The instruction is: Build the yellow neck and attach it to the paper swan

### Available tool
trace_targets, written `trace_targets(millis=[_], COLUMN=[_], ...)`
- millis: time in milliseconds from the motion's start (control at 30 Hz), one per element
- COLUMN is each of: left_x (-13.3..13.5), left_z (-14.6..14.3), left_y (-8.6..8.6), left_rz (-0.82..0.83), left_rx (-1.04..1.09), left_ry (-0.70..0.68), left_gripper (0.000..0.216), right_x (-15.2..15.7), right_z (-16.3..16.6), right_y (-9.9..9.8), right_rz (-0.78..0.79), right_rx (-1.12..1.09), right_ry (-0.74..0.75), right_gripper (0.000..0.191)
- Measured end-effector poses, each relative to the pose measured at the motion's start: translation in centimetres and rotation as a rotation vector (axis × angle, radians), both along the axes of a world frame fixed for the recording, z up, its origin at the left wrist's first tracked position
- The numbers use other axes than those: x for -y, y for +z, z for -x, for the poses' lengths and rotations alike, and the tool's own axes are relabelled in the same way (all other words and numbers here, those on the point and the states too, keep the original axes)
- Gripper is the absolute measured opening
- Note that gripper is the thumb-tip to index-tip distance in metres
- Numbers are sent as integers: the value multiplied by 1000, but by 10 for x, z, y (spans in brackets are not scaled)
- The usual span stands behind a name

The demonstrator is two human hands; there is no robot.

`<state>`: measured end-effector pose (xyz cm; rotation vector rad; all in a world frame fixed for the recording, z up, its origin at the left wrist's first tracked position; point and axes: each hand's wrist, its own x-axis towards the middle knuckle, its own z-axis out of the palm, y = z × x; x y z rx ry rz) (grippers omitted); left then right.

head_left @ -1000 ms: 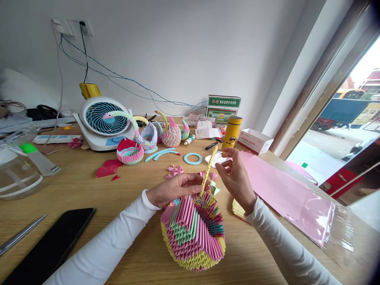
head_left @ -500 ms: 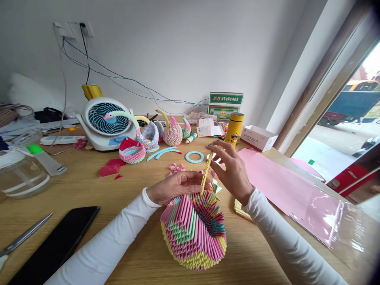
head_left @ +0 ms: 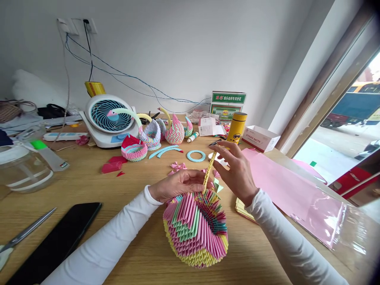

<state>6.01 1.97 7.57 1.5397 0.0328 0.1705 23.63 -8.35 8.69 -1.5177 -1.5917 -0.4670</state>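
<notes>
A folded-paper swan body in pink, green and yellow, made of many small pointed pieces, stands on the table in front of me. From its far rim a thin yellow paper neck rises, leaning right. My left hand is closed around the foot of this neck, just above the rim. With bent fingers my right hand grips the neck's upper end, which the fingers partly hide. Loose pink paper pieces and a green piece lie behind the hands.
Finished paper swans, a blue paper ring and a fan stand or lie farther back. Right are a yellow bottle, a box and pink paper sheets. Left are a phone, scissors and a jug.
The whole view has shifted slightly. Both hands keep their hold on the yellow neck, and the paper body stays in place beneath them.
</notes>
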Motion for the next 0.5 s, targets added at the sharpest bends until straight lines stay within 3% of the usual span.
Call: trace_targets(millis=[200, 333, 433, 500], left_x=[3, 2, 3, 12], left_z=[1, 4, 12, 22], left_y=[4, 0, -5, -8], left_rz=[-13, 81, 231, 290], left_rx=[-9, -34, -48, -64], left_ry=[1, 60, 252, 467], left_gripper=[27, 30, 36, 43], right_x=[9, 31, 50, 60], right_z=[-1, -5, -5, -2], right_y=[9, 5, -11, -23], right_rz=[12, 54, 312, 486], right_rx=[-60, -244, -515, -692], right_ry=[25, 16, 121, 215], right_gripper=[45, 23, 31, 43])
